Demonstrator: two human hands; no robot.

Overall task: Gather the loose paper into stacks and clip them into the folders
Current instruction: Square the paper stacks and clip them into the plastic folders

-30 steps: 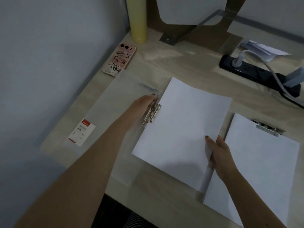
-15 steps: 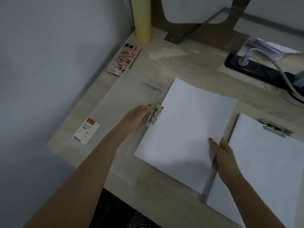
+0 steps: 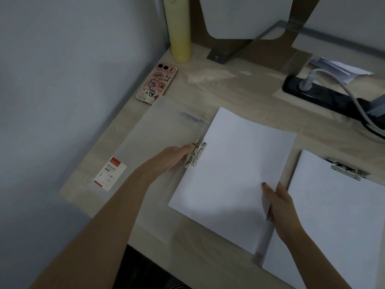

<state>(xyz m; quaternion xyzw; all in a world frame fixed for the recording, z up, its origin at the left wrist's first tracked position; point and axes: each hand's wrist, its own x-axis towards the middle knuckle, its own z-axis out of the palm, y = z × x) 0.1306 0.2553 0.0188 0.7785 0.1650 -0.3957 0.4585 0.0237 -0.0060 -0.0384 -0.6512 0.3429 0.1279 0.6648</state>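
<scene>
The paper stack [image 3: 235,174] is plain white. At its left edge the clip [image 3: 196,152] is shiny silver. Left of the stack, the folder cover [image 3: 158,138] is frosted and translucent, with a white, red-banded label [image 3: 110,174]. Behind the stack are a pink cartoon-printed phone case [image 3: 157,83], a pale yellow bottle [image 3: 179,30] and a black power strip [image 3: 316,93]. The desk [image 3: 239,88] beneath the stack is light wood grain.

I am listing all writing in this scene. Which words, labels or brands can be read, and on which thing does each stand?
"Hello": on the pink phone case, in a speech bubble.
The red and white label on the clear folder cover: printed lines, too small and blurred to read.
The paper stack and the clip: no writing shows.
</scene>
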